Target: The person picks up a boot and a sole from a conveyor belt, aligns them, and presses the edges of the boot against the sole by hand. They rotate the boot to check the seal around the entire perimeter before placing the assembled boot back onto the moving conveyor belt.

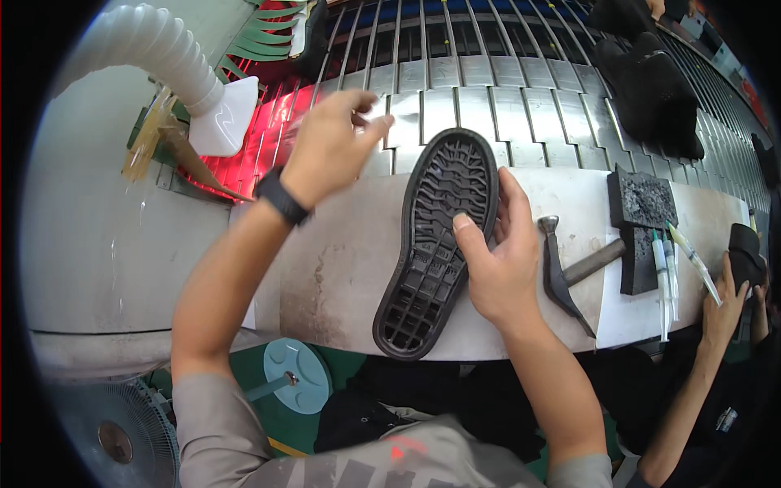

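A black rubber shoe sole (437, 244) tilts above the bench, its ribbed and gridded hollow face turned up. My right hand (506, 264) grips its right edge, thumb pressed on the face and fingers along the outer side. Apart from the sole, to its upper left, my left hand (333, 145) hovers near the metal slats, slightly blurred. Its fingers are half bent, with a gap to the thumb, and nothing shows between them. A dark band circles that wrist. Right of my right hand lies a hammer (592, 262) on the bench.
Black blocks (643, 199), several syringes (661, 281) and white paper lie on the bench (325, 276) at right. Beyond runs a slatted metal conveyor (521, 114) carrying dark boots (651, 93). A white hose nozzle (224, 118) hangs at left. A co-worker's hands (724, 305) hold a black item at far right.
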`<act>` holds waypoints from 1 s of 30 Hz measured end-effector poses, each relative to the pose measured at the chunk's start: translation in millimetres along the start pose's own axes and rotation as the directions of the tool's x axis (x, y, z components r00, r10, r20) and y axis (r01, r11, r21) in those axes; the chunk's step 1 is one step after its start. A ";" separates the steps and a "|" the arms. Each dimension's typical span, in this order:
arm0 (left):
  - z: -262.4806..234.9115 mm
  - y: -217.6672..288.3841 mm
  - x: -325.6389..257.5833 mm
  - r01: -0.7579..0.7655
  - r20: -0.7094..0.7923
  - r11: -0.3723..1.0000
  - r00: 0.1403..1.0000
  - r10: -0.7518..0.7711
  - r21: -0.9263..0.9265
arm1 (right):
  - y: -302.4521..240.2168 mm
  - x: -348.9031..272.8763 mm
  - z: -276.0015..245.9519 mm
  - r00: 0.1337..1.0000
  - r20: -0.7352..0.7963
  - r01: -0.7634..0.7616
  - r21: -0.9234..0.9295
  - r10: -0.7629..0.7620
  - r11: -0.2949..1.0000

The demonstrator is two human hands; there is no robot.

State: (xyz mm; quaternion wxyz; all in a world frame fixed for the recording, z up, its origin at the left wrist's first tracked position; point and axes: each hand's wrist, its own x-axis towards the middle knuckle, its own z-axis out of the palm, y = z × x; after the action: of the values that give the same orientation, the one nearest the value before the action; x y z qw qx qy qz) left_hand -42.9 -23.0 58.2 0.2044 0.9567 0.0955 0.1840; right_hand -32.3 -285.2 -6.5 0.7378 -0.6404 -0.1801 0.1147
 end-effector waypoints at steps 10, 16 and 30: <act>14.5 -266.4 238.4 0.452 -0.299 0.717 0.892 -0.340 0.532 | -14.1 -0.7 -11.6 0.981 0.188 0.097 -0.313 -0.039 0.945; 2.5 -345.0 248.3 0.749 -0.280 0.579 0.659 -0.698 0.321 | -18.6 -1.2 -6.6 0.969 0.242 0.040 -0.316 0.040 0.948; -43.5 -93.2 130.6 0.338 -0.558 0.905 0.817 -0.147 0.256 | -13.5 -10.5 -1.2 0.964 0.119 0.265 -0.356 -0.238 0.896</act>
State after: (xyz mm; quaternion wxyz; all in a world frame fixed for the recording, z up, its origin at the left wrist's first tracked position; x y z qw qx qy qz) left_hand 49.4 110.0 96.2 0.0221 0.8694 0.3014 0.3910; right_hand -42.2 -292.6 5.4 0.6060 -0.7340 -0.3064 0.0056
